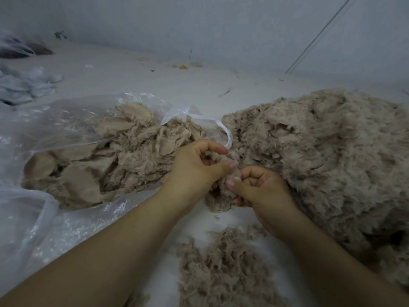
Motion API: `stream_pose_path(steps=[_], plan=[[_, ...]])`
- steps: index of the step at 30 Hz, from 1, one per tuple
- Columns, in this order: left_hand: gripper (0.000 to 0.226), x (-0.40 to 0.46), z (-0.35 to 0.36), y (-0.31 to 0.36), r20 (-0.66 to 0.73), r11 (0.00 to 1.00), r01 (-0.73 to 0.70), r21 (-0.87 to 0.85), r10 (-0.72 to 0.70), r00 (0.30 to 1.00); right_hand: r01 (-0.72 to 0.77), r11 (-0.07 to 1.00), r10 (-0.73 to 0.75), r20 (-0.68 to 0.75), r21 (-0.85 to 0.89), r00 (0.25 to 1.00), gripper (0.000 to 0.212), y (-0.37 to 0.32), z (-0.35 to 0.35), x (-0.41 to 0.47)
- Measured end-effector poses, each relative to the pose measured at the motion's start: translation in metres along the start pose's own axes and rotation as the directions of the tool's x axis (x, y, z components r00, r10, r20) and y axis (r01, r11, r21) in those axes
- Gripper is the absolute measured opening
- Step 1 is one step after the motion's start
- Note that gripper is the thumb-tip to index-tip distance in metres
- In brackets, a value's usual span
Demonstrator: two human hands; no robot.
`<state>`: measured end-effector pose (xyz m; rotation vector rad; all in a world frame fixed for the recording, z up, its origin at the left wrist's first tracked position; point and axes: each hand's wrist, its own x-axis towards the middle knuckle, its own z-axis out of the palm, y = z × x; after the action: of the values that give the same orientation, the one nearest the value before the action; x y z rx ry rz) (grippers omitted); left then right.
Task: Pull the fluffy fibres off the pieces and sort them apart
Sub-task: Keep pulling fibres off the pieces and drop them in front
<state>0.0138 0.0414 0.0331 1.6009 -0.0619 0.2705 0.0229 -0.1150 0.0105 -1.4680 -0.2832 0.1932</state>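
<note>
Fluffy heap point(321, 151) of unstripped beige pieces: lies to the right of and beyond both hands, its near edge touching the right hand's knuckles. Clear plastic bag point(66, 134), to the left of and beyond the left hand, holds the flat stripped pieces point(88, 165), mouth open toward the hands. Loose fibre pile point(223, 267): on the pale surface point(155, 80) nearer the person than either hand, between the forearms.

Worked piece point(221, 196) (small, shape largely hidden by fingers): sits between the two hands, hanging just below them; its long axis cannot be told. Left hand point(199, 165): fingers curled, thumb and forefinger pinching the piece's upper fluff. Right hand point(256, 185): fingers curled, thumb tip pressed on a tuft against the fingers. The hands nearly touch, thumbs pointing at each other.

Judged step: tearing fluff free by drawing the hands apart; fibres would drop toward the near pile, the bare piece go left to the bag (the left hand is nearer it).
</note>
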Motion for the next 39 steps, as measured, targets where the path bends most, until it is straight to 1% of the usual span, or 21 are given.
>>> stream_pose_path(steps=[2, 3, 5, 8, 10, 13, 14, 16, 19, 22, 23, 25, 28, 31, 33, 35, 37, 39], plan=[[0.016, 0.0013, -0.0012, 0.0005, 0.003, 0.998, 0.010, -0.060, -0.010, 1.000, 0.003, 1.000, -0.003, 0.023, -0.002, 1.000, 0.021, 0.0009, -0.0013, 0.0003], [0.016, 0.0018, -0.0015, 0.0009, 0.002, 0.997, 0.002, -0.072, -0.002, 1.000, 0.006, 1.000, -0.005, 0.044, -0.004, 0.999, 0.023, 0.0011, -0.0011, 0.0003], [0.015, 0.0006, 0.0001, 0.0019, 0.025, 0.999, -0.033, -0.044, 0.034, 0.999, 0.019, 1.000, -0.018, 0.066, -0.006, 0.998, 0.022, 0.0006, 0.0006, -0.0004], [0.016, -0.0021, 0.0033, 0.0020, 0.037, 0.999, -0.050, -0.013, 0.050, 0.998, 0.034, 0.999, -0.034, 0.000, -0.018, 0.999, 0.037, 0.0018, 0.0010, 0.0008], [0.018, -0.0014, 0.0026, 0.0018, -0.013, 0.999, -0.036, -0.036, 0.035, 0.999, 0.027, 1.000, -0.027, -0.031, 0.000, 0.999, 0.043, 0.0034, 0.0005, 0.0028], [0.016, 0.0024, -0.0004, 0.0007, -0.110, 0.998, 0.010, -0.069, -0.017, 0.994, 0.039, 0.999, -0.041, -0.073, -0.030, 0.996, 0.044, 0.0064, 0.0012, 0.0045], [0.017, 0.0030, -0.0007, 0.0004, -0.126, 0.997, 0.018, -0.073, -0.027, 0.992, 0.046, 0.999, -0.047, -0.073, -0.022, 0.996, 0.043, 0.0071, 0.0016, 0.0045], [0.017, 0.0025, 0.0007, 0.0005, -0.114, 0.998, 0.014, -0.065, -0.022, 0.993, 0.048, 0.999, -0.048, -0.034, 0.013, 0.998, 0.037, 0.0077, 0.0019, 0.0044], [0.016, -0.0003, 0.0036, 0.0009, -0.028, 0.999, -0.018, -0.040, 0.017, 0.999, 0.034, 0.999, -0.034, -0.001, -0.017, 0.999, 0.016, 0.0079, -0.0002, 0.0039], [0.014, -0.0023, 0.0042, 0.0020, 0.016, 0.999, -0.051, 0.019, 0.051, 0.999, 0.030, 0.999, -0.030, 0.058, 0.012, 0.998, 0.008, 0.0077, -0.0009, 0.0025], [0.014, -0.0024, 0.0039, 0.0025, 0.008, 0.998, -0.056, 0.034, 0.056, 0.998, 0.037, 0.999, -0.038, 0.060, 0.010, 0.997, 0.011, 0.0074, -0.0009, 0.0020], [0.014, -0.0009, 0.0020, 0.0025, -0.061, 0.998, -0.047, 0.031, 0.049, 0.997, 0.055, 0.998, -0.054, 0.052, -0.004, 0.997, 0.023, 0.0084, -0.0010, 0.0021], [0.013, 0.0041, -0.0037, 0.0021, -0.187, 0.999, -0.021, -0.046, 0.012, 0.982, 0.049, 0.999, -0.049, 0.023, -0.018, 0.999, 0.037, 0.0094, -0.0008, 0.0037], [0.013, 0.0048, -0.0048, 0.0025, -0.232, 0.998, -0.026, -0.065, 0.010, 0.973, 0.022, 1.000, -0.022, -0.009, 0.014, 1.000, 0.047, 0.0075, 0.0015, 0.0042], [0.013, 0.0034, -0.0039, 0.0022, -0.243, 0.997, -0.025, -0.069, 0.008, 0.970, 0.008, 1.000, -0.008, -0.024, 0.025, 1.000, 0.047, 0.0067, 0.0019, 0.0031], [0.011, 0.0029, -0.0038, 0.0043, -0.220, 0.997, -0.008, -0.073, -0.008, 0.976, -0.006, 0.999, 0.008, -0.046, 0.034, 0.999, 0.039, 0.0063, 0.0014, 0.0024], [0.013, 0.0028, -0.0034, 0.0076, -0.106, 0.997, 0.017, -0.077, -0.025, 0.994, -0.017, 0.999, 0.019, -0.049, 0.047, 0.999, 0.028, 0.0064, 0.0000, 0.0022], [0.032, 0.0011, -0.0034, 0.0095, 0.034, 0.998, 0.051, -0.038, -0.050, 0.998, -0.007, 0.997, 0.009, -0.023, 0.074, 1.000, 0.030, 0.0054, 0.0007, 0.0009]])
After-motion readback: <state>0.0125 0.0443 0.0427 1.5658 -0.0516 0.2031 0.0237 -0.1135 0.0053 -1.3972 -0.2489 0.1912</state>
